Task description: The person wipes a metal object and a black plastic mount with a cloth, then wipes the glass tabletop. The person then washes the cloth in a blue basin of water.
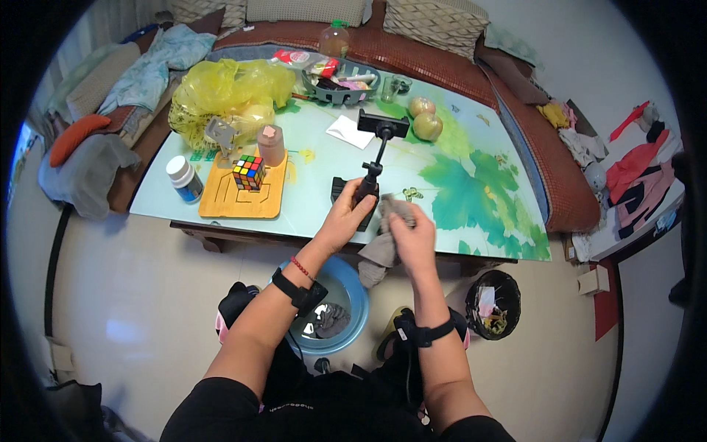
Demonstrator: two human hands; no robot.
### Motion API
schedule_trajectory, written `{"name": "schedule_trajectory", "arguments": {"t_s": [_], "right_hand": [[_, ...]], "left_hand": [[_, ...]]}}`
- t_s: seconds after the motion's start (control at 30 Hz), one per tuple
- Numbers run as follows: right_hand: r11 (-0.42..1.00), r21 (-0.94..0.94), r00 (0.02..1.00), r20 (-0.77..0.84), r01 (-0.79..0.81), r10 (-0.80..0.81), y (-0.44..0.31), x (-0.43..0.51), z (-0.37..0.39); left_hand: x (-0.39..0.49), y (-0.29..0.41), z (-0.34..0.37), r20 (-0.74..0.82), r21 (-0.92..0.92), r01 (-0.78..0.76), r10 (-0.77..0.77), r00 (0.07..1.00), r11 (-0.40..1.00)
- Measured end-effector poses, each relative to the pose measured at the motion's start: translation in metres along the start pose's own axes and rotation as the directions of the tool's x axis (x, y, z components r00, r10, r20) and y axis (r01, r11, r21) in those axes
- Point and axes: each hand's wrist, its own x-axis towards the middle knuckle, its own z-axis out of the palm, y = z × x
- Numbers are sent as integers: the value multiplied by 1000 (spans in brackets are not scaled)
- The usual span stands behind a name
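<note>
My left hand (348,212) grips the lower shaft of a black phone-holder stand (381,126) at the near edge of the glass-topped table. The stand's clamp is raised and holds no phone. A grey-brown cloth (381,251) is bunched in my right hand (411,232), just right of the stand, its lower part hanging past the table edge. Beneath, on the floor, a blue plastic basin (359,309) holds water and a dark grey cloth (332,320).
On the table (315,204) are a Rubik's cube (249,172) on a wooden board (243,207), a white-capped bottle (184,179), yellow plastic bags (232,88), a grey basket (345,95) and two round fruits (427,127). A lined bin (493,305) stands on the floor at right.
</note>
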Motion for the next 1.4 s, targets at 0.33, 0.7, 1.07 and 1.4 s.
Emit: {"name": "schedule_trajectory", "arguments": {"t_s": [0.33,0.7,1.07,1.4], "right_hand": [[658,-414,738,54,630,-673,-84,25,7],[849,-200,869,30,490,-494,-65,10,-7],[644,-405,718,44,648,-695,-58,19,15],[747,-284,780,4,601,-626,-75,18,-18]], "left_hand": [[12,35,17,6,158,-270,273,962,950],[12,29,15,85,3,-229,228,970,973],[9,30,10,128,-42,-135,139,982,990],[16,68,7,-101,-311,-70,40,994,948]]}}
